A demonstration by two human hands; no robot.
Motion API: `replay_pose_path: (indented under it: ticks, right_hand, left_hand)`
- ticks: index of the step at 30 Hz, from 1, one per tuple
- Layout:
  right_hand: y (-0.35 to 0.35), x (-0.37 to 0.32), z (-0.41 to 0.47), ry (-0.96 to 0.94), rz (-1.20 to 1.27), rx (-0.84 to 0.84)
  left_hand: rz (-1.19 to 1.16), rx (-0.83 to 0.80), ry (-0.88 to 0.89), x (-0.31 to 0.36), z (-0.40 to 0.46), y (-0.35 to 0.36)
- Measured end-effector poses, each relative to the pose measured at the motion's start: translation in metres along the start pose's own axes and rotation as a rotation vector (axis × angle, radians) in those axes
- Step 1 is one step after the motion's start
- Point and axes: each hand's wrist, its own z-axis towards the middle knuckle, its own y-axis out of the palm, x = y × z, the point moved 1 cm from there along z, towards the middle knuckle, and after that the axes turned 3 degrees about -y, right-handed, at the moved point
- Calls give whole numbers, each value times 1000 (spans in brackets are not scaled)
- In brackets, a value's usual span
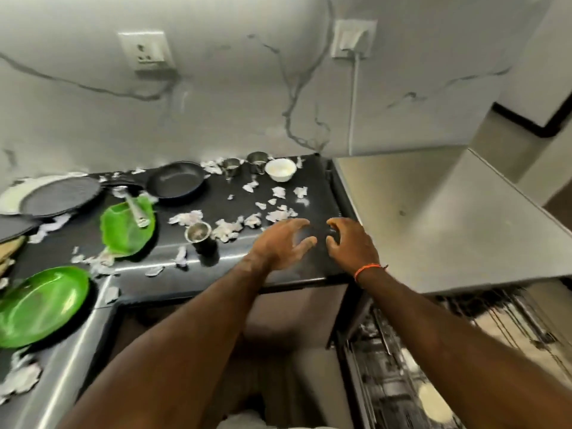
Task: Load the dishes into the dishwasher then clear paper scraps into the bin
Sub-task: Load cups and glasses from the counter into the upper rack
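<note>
Over the counter's [309,267] front right corner, two empty hands.
Left hand [283,243] spread open; right hand [348,243] loosely curled, holding nothing, near paper scraps [226,227].

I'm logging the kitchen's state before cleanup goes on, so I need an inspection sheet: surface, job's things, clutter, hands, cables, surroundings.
Surface: black counter, strewn all over.
Job's things: paper scraps scattered; white bowl, pan, steel cups, green plates and dark plates on the counter; dishwasher rack pulled out at lower right, a white dish in it.
Clutter: ladle lying on a green plate.
Hands: left hand and right hand over the counter's right end, fingers spread and bent, holding nothing.
Cables: white cord hanging from the right wall socket.
Surroundings: marbled wall, second socket, steel top at right.
</note>
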Motion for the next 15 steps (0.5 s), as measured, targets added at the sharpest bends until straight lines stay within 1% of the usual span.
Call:
replay_pose_path:
  ticks: [3,11,15]
  right_hand:
    - [35,-38,26,-102,37,-60]
    - [116,-125,83,-182,125,-164]
    - [153,-155,96,-201,110,-313]
  left_hand:
    - [21,89,-44,-43,-8,-29]
    - [132,276,-192,-155,-31,-85]
    - [187,262,-325,-196,-44,-90]
